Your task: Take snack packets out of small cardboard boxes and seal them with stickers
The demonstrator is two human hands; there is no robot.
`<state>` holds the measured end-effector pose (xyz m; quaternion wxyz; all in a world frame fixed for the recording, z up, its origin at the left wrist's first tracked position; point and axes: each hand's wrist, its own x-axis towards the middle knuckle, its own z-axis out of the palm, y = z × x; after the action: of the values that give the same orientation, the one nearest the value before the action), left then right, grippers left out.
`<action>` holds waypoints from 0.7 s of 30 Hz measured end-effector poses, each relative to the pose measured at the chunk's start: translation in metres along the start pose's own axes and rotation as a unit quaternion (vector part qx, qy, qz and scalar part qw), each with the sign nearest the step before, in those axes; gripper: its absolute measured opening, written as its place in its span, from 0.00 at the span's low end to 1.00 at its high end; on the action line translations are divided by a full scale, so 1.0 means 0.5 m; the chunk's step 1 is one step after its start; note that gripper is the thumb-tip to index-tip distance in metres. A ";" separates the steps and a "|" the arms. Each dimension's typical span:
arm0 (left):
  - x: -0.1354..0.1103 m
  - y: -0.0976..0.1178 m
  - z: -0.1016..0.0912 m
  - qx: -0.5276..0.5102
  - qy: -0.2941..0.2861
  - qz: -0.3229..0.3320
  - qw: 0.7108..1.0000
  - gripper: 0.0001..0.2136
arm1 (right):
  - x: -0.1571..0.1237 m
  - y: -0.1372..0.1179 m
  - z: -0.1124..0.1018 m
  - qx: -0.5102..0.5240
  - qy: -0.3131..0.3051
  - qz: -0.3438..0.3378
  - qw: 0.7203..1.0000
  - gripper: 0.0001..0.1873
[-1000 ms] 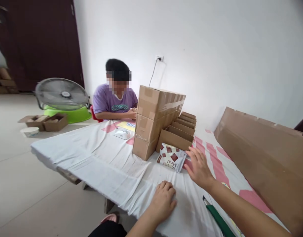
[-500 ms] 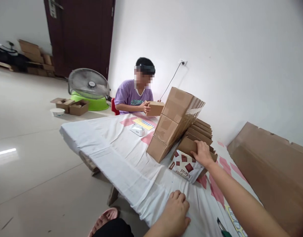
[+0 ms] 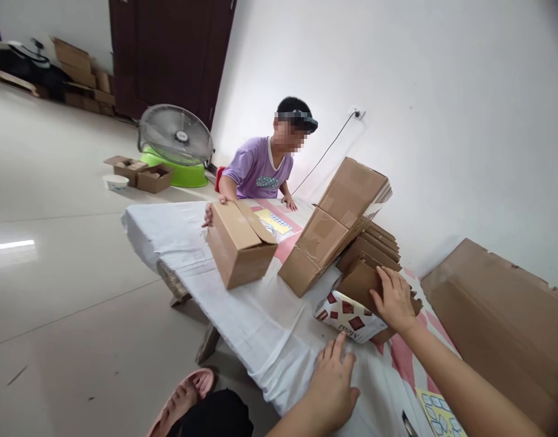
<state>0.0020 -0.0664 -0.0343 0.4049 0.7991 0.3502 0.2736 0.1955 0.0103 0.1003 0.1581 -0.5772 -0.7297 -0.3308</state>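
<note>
My right hand (image 3: 394, 297) is at the upper edge of the front folded cardboard box (image 3: 358, 280), its thumb and fingers about the board. This box leans at the front of a row of flattened cardboard boxes (image 3: 383, 240). Low against it sits a white packet with brown squares (image 3: 347, 315), printed "Meal". My left hand (image 3: 336, 382) is on the white cloth just in front of the packet, fingers spread, holding nothing. A tall stack of flattened boxes (image 3: 319, 227) leans beyond the packet.
Across the cloth-covered table (image 3: 242, 328), a person in purple (image 3: 261, 164) has one hand on a closed carton (image 3: 236, 249). A cutter (image 3: 409, 425) and yellow sheet (image 3: 438, 413) lie near my right arm. A large cardboard panel (image 3: 497, 303) stands right; a fan (image 3: 176, 136) stands behind.
The other person's carton has moved nearer, onto the left part of the table. My left hand's fingers have stretched toward the packet. The front box under my right hand has tilted slightly toward me.
</note>
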 end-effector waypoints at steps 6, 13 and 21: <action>-0.014 -0.001 -0.014 0.024 -0.026 0.035 0.999 0.22 | -0.060 -0.104 -0.016 0.104 -0.101 -0.248 0.958 0.20; -0.023 0.000 -0.005 0.051 -0.047 0.117 0.991 0.16 | -0.128 -0.052 0.039 0.074 -0.224 -0.152 0.960 0.25; -0.020 -0.003 0.035 0.080 -0.070 0.159 0.981 0.18 | -0.057 -0.259 -0.063 0.233 -0.039 -0.083 0.968 0.32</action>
<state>0.0081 -0.0815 -0.0459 0.3144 0.8918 0.2098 0.2486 0.0762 -0.0466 0.0670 0.2319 -0.4742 -0.8376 -0.1405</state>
